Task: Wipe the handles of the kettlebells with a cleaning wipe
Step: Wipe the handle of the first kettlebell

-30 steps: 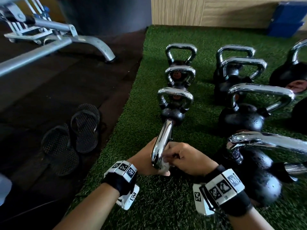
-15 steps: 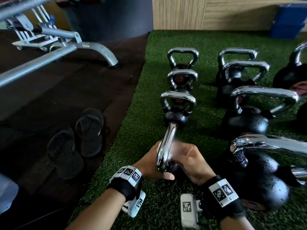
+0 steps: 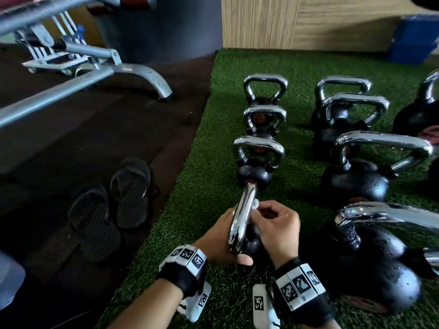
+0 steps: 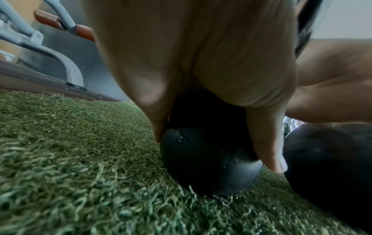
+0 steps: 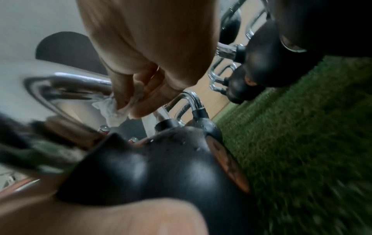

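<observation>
The nearest small kettlebell stands on the green turf, its chrome handle [image 3: 241, 217] rising between my hands. My left hand [image 3: 221, 238] grips its black ball [image 4: 207, 159], fingers on the left and thumb [image 4: 267, 151] on the near side. My right hand [image 3: 273, 222] pinches a crumpled white wipe [image 3: 255, 204] against the right side of the handle, near its far upper part. In the right wrist view the wipe [image 5: 112, 109] hangs from the fingertips beside the chrome bar [image 5: 66, 84].
Other chrome-handled kettlebells stand in rows ahead [image 3: 260, 157] and to the right [image 3: 370, 269]. A pair of black sandals [image 3: 111, 205] lies on the dark floor left of the turf. A grey bench frame [image 3: 142, 74] stands at the back left and a wooden wall [image 3: 308, 22] behind.
My right hand has slid the wipe along the handle, from its near lower end toward the far upper part. The left hand stays on the ball.
</observation>
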A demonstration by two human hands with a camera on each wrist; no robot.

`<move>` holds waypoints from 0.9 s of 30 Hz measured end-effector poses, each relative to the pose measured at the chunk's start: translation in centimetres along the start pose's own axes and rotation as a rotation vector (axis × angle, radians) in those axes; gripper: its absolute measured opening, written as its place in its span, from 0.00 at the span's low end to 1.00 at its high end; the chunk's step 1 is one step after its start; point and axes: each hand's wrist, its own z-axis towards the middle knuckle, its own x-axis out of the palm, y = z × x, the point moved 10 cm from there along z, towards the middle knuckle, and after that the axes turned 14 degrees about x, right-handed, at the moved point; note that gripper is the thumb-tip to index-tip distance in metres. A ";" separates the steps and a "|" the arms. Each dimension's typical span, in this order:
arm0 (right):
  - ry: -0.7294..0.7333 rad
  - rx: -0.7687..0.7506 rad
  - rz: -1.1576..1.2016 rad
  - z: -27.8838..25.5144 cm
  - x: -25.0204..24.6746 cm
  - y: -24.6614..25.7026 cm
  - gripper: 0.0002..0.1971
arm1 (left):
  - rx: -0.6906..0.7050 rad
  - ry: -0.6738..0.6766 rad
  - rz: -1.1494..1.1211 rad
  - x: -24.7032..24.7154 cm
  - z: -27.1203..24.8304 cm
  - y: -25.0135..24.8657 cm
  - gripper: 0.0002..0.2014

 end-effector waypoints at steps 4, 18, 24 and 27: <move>-0.118 -0.018 -0.091 1.3 -1.2 1.7 0.10 | -0.052 0.005 0.035 -0.1 -0.2 0.7 0.62; -0.060 0.277 -0.392 2.9 0.3 -0.5 0.07 | -0.044 0.018 0.100 0.1 -0.3 0.9 0.59; -0.064 -0.046 -0.481 0.9 -0.5 4.7 0.10 | 0.001 -0.087 0.269 -2.1 -2.4 -2.0 0.61; 0.045 -0.285 -0.534 0.3 0.2 8.8 0.17 | 0.054 -0.246 0.287 -3.4 -3.0 -3.6 0.55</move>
